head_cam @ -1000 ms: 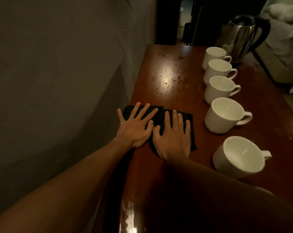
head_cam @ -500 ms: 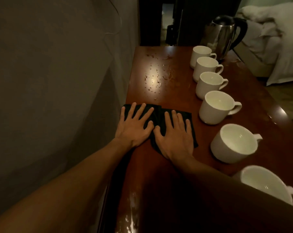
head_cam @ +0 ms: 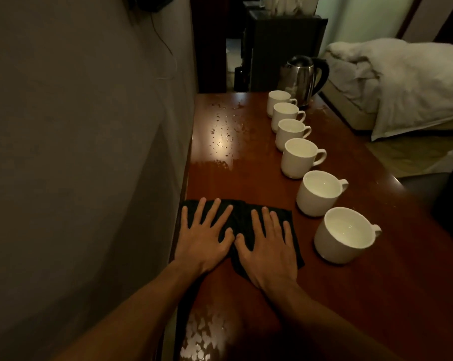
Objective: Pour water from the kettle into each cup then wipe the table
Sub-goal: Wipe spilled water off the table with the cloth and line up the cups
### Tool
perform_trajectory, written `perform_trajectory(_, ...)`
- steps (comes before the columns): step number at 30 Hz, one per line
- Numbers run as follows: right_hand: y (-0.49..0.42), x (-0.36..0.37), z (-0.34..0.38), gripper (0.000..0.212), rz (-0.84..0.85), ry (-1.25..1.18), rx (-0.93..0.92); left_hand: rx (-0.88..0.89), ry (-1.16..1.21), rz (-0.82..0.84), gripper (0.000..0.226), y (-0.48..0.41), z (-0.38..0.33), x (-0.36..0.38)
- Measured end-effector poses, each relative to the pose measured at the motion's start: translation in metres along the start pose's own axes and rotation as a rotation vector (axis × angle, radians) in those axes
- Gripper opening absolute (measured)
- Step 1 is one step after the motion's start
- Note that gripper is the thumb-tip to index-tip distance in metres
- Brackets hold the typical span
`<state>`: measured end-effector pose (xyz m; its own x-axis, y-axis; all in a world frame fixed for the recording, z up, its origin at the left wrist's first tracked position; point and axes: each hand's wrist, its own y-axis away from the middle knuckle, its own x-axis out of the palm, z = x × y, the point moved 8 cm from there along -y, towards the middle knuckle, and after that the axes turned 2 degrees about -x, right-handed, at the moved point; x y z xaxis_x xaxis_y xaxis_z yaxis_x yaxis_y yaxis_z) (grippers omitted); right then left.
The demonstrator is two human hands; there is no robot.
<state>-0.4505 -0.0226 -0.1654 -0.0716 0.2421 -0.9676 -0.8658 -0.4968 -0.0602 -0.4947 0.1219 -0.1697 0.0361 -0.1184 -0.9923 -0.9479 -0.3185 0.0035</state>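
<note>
Cloth (head_cam: 240,216) slid nearer, under spread fingers (head_cam: 213,212)

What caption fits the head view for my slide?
Left hand and right hand press a dark cloth on the wet table beside six cups and a kettle.

Cloth (head_cam: 239,214) dragged back nearer (now level with the nearest cup (head_cam: 347,235))

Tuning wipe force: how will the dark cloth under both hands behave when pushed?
Probably floppy: the dark cloth lies flat, creased between left hand and right hand. Likely bunches unless pressed flat. Should glide; the table looks glossy, droplets ahead.
</note>
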Motion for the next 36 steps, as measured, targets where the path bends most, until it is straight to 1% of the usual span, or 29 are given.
perform_trajectory(7,0.034,0.001,0.001,0.077,-0.010,0.002,0.030,-0.016,0.012,-0.024,0.060,0.032,-0.003,0.004)
perform_trajectory(16,0.015,0.000,0.002,0.075,-0.010,0.024,0.033,0.015,0.062,-0.055,0.061,0.014,0.001,0.000)
perform_trajectory(18,-0.001,0.002,0.004,0.074,-0.014,0.019,0.035,0.011,0.061,-0.057,0.061,-0.001,0.004,-0.001)
perform_trajectory(22,-0.041,0.005,0.010,0.071,-0.073,0.003,0.022,-0.003,0.048,-0.074,0.060,-0.042,0.015,-0.003)
perform_trajectory(26,-0.097,0.009,0.013,0.069,-0.049,-0.018,0.010,-0.027,0.056,-0.076,0.059,-0.093,0.028,-0.002)
perform_trajectory(31,-0.162,0.014,0.013,0.069,-0.075,-0.063,0.002,-0.041,0.033,-0.065,0.060,-0.159,0.040,-0.006)
perform_trajectory(36,-0.230,0.018,0.008,0.069,-0.023,-0.080,0.002,-0.037,0.015,-0.056,0.060,-0.226,0.047,-0.009)
